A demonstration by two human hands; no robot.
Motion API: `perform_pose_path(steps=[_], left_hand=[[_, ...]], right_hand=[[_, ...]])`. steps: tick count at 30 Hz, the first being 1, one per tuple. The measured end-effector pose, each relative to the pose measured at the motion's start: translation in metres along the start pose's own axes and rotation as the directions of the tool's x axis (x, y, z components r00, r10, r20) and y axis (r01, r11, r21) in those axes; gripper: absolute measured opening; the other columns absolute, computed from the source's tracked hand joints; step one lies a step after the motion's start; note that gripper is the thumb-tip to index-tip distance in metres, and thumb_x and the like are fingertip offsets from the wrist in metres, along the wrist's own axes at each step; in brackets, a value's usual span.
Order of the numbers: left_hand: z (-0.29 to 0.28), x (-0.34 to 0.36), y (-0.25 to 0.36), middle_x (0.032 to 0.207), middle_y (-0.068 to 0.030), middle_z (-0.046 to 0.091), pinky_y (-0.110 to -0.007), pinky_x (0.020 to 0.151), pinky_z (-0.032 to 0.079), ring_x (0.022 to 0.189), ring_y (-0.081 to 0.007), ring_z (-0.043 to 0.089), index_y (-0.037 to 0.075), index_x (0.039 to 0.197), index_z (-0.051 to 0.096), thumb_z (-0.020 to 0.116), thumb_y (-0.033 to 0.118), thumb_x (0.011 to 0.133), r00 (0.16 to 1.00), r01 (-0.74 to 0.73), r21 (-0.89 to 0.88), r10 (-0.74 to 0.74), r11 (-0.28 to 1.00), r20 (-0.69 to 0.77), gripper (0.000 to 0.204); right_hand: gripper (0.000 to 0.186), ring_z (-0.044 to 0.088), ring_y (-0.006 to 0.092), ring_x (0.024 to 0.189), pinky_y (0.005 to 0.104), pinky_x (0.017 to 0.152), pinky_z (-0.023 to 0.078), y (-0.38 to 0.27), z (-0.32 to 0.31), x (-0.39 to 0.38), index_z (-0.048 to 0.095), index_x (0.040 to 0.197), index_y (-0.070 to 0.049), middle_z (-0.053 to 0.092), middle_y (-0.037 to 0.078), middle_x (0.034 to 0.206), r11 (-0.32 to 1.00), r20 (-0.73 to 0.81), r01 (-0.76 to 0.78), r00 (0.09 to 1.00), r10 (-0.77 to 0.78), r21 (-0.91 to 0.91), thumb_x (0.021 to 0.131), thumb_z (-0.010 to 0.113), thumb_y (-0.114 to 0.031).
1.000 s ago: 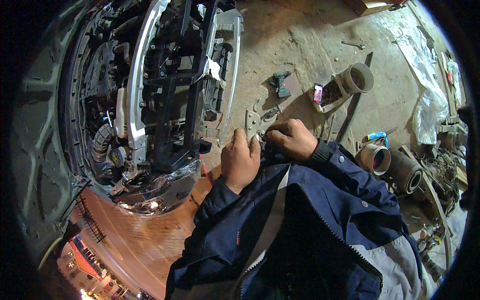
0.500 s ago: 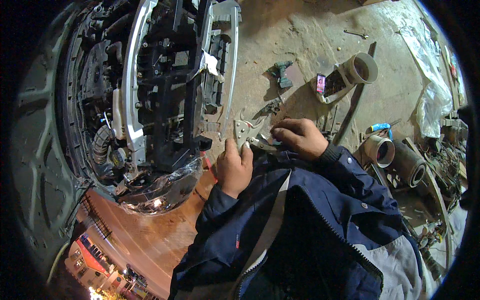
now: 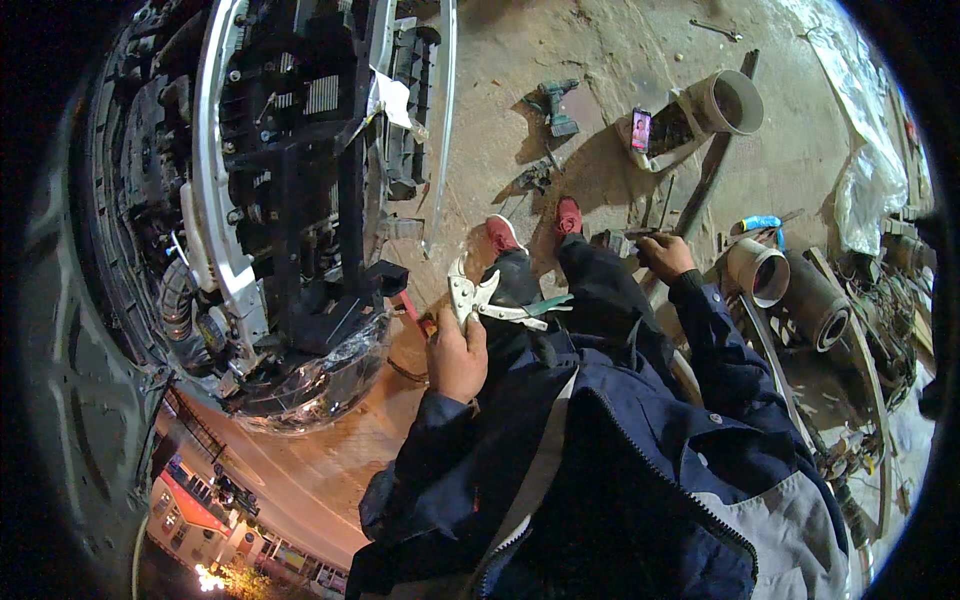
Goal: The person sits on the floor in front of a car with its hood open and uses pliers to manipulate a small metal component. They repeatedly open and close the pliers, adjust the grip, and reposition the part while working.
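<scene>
My left hand (image 3: 456, 362) is closed round the pale metal head of a cable cutter (image 3: 468, 297) with hooked, curved jaws. Its green handle (image 3: 550, 304) points right, over my dark trousers. Out to the right, away from the cutter, is my right hand (image 3: 668, 258), fingers bent together. Beside its fingertips lies a small greyish object (image 3: 613, 241); whether the fingers grip it or anything else is hard to see. Red shoes (image 3: 503, 234) on my feet show just beyond the cutter.
At left stands a car with its front end stripped (image 3: 300, 180). A green cordless drill (image 3: 556, 106) lies on the floor ahead. A lit phone (image 3: 640, 130) leans by a bucket-shaped container (image 3: 733, 102). Pipe pieces (image 3: 757, 272), a dark bar (image 3: 706, 185) and scrap lie right.
My right hand has left the cutter's handles and moved out to the right. My left hand still holds the cutter, now slightly lower and further left. The shoes have come into sight.
</scene>
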State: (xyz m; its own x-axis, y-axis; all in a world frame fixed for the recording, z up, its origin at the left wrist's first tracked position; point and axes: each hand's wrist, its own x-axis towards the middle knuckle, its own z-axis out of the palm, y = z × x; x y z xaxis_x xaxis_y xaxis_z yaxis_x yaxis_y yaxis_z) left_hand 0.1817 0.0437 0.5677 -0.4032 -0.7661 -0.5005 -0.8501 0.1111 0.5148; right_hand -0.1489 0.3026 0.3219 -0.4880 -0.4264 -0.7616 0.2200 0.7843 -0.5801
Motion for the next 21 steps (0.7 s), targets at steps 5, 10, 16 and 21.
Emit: perform_pose_path(steps=[5,10,16,21], left_hand=[[-0.001,0.014,-0.009,0.100,-0.0322,0.073,-0.059,0.076,0.054,0.096,-0.0540,0.070,-0.002,0.115,0.058,0.062,0.022,0.106,0.998,-0.060,0.054,0.058,0.997,0.033,0.026],[-0.004,0.036,-0.024,0.092,-0.0330,0.071,-0.060,0.072,0.052,0.088,-0.0547,0.070,-0.001,0.110,0.055,0.063,0.022,0.105,0.978,-0.204,0.051,0.201,0.978,0.052,0.024],[-0.003,0.064,-0.039,0.087,-0.0300,0.070,-0.058,0.069,0.052,0.083,-0.0536,0.069,0.000,0.108,0.053,0.064,0.024,0.106,0.922,-0.356,0.029,0.347,0.934,0.169,0.026],[-0.001,0.068,-0.041,0.086,-0.0255,0.071,-0.054,0.070,0.053,0.083,-0.0494,0.071,0.001,0.106,0.054,0.063,0.026,0.108,0.895,-0.372,-0.067,0.377,0.926,0.239,0.027]], right_hand=[[0.039,0.079,0.0239,0.086,0.0383,0.077,0.060,0.087,0.024,-0.003,0.083,0.114,-0.002,0.083,0.016,0.096,0.992,-0.050,-0.126,0.991,0.124,-0.027,0.102,0.070,-0.037],[0.038,0.080,0.0301,0.094,0.0434,0.084,0.060,0.116,0.064,-0.043,0.083,0.117,-0.004,0.083,0.017,0.104,0.975,-0.145,-0.199,0.972,0.183,-0.102,0.104,0.070,-0.037],[0.032,0.075,0.0182,0.088,0.0344,0.080,0.060,0.079,0.116,-0.082,0.078,0.113,0.004,0.080,0.011,0.098,0.961,-0.175,-0.266,0.945,0.276,0.075,0.103,0.070,-0.025],[0.026,0.075,0.0183,0.103,0.0327,0.093,0.059,-0.011,0.170,-0.139,0.077,0.118,0.005,0.080,0.010,0.110,0.945,0.041,0.154,0.984,-0.173,0.290,0.106,0.067,-0.016]])
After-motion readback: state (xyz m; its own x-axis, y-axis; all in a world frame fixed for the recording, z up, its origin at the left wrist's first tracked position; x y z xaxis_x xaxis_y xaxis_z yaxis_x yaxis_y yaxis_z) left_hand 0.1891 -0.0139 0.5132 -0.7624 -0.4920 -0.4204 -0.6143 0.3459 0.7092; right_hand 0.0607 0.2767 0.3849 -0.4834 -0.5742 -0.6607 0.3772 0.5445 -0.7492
